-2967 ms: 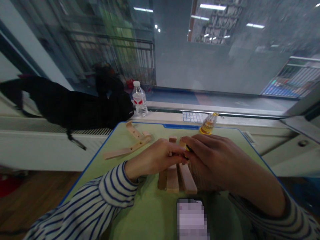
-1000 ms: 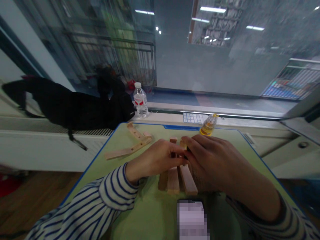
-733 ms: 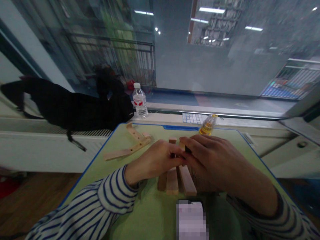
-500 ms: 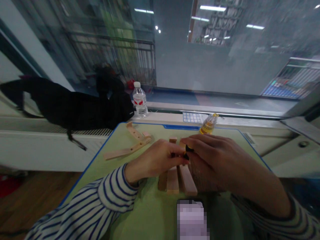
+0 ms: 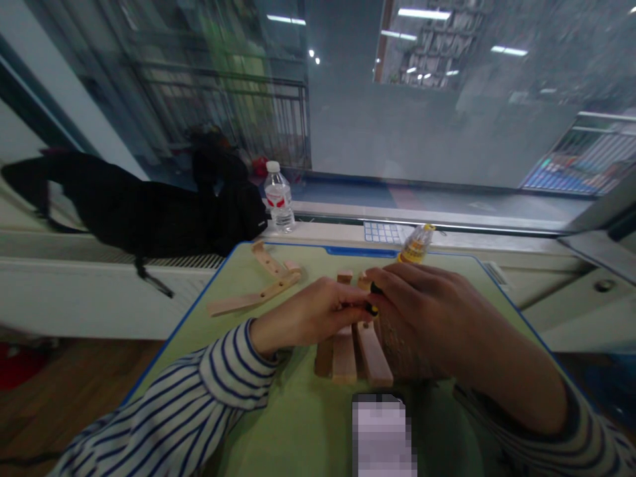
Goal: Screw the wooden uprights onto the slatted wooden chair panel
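Note:
My left hand (image 5: 342, 306) and my right hand (image 5: 422, 301) meet over two pale wooden bars. Both are closed around a small black-and-yellow tool (image 5: 371, 309); its shape is mostly covered by fingers, so I cannot tell its exact kind. Below them, the left wooden bar (image 5: 344, 361) and the right wooden bar (image 5: 375, 361) lie side by side on a brown board (image 5: 324, 361). A hole or screw head shows in the right bar just under my fingers. To the left lies a jointed wooden piece (image 5: 253, 299) with several dark holes.
Everything lies on a green, blue-edged table (image 5: 298, 424). A phone (image 5: 380, 434) with a blurred screen is at the near side. A yellow-labelled bottle (image 5: 415, 245) stands behind my right hand. A water bottle (image 5: 279, 199) and black bag (image 5: 163, 215) are on the sill.
My fingers have shifted slightly around the black-and-yellow tool, and more of its yellow shows by my left fingertips. The wooden pieces stay where they were.

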{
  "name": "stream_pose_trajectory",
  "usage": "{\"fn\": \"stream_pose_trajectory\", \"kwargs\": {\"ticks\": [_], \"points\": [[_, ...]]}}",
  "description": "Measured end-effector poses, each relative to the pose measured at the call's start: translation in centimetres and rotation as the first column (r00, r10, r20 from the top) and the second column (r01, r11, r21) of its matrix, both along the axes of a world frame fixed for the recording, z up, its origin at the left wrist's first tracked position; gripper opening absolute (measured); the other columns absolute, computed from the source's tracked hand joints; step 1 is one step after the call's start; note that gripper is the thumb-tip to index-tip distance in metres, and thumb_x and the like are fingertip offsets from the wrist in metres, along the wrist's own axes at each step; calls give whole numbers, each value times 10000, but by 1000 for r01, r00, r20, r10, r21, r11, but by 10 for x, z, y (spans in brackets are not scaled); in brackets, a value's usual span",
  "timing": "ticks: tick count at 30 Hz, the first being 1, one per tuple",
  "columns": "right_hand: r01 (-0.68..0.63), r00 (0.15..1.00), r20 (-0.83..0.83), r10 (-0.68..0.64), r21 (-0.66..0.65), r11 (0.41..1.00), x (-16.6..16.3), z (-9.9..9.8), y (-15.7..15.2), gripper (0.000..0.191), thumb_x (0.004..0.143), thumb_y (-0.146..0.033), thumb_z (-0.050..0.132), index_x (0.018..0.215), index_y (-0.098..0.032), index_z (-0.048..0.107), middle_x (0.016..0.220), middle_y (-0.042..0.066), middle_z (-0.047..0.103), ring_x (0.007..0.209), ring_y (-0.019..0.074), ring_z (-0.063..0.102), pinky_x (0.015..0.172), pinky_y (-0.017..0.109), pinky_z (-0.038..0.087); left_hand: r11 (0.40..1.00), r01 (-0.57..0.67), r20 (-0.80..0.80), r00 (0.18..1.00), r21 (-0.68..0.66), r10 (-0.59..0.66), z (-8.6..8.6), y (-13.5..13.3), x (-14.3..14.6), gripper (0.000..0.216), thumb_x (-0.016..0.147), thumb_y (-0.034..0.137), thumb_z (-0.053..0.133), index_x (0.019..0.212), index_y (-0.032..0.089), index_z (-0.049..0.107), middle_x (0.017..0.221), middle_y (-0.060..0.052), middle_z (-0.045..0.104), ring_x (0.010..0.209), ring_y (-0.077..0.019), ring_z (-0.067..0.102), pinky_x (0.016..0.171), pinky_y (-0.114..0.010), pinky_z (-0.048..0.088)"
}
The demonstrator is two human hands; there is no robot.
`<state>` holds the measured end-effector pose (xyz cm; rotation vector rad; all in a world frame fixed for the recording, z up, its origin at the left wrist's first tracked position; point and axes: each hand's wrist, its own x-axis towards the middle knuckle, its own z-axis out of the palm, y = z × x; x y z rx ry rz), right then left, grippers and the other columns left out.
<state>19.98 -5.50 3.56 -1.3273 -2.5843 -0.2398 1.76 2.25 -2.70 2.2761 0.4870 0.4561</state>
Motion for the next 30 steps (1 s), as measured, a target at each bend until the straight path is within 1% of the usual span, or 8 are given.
{"fn": "stream_pose_trajectory", "kwargs": {"ticks": [3,6,10,13,20,24,28,30], "points": [[16,1000,8,-16,3,1000,0,-1,-1,237,867,-182,585,1100,-141,558,969,61,657,840,223,621,701,350,496,998,-53,-12,999,25,53,2,-3,0,191,914,268,521,973,190,685,827,14,656,771,-113,571,667,-209,382],[21,1000,16,-21,7,1000,-1,-3,-2,235,874,-188,574,1104,-139,558,970,64,647,858,217,605,727,346,486,991,-127,-43,991,30,128,6,-8,1,179,885,283,560,982,213,695,764,29,654,688,-102,565,608,-204,366],[16,1000,9,-17,33,999,-2,-6,-2,265,863,-209,592,1117,-148,549,935,49,641,819,208,589,689,333,467,973,-226,-38,973,37,227,9,-14,4,145,845,289,612,919,222,717,668,45,638,588,-84,537,551,-192,339],[20,999,-27,-19,34,999,-2,-4,-1,200,897,-226,535,1089,-173,556,919,37,640,810,205,586,684,338,457,966,-254,-31,966,58,256,9,-15,5,143,850,295,605,872,216,723,665,39,643,587,-85,534,549,-191,338],[-67,992,-113,52,-130,989,5,2,0,196,908,-177,485,1092,-181,553,1008,39,647,878,186,609,761,333,468,970,-223,-65,971,102,230,9,-14,4,140,856,301,604,818,201,695,725,32,666,644,-95,568,562,-193,336],[-68,992,-112,54,-118,991,5,0,2,214,910,-174,509,1118,-181,554,1038,53,654,881,185,621,768,328,477,977,-191,-62,978,92,197,5,-12,3,160,874,306,581,839,192,689,761,26,678,670,-99,585,587,-196,352],[-55,995,-85,47,-95,994,4,0,2,201,903,-190,539,1099,-154,567,1004,63,662,856,185,623,729,312,486,987,-145,-45,988,69,148,3,-9,2,162,898,285,550,944,206,684,823,21,686,727,-105,601,628,-198,376],[-56,996,-71,49,-95,994,4,1,1,225,896,-192,554,1118,-151,559,1010,62,661,877,189,623,749,316,488,990,-128,-44,990,62,130,3,-8,2,168,904,271,541,976,210,679,836,18,684,742,-107,599,644,-198,385]]}}
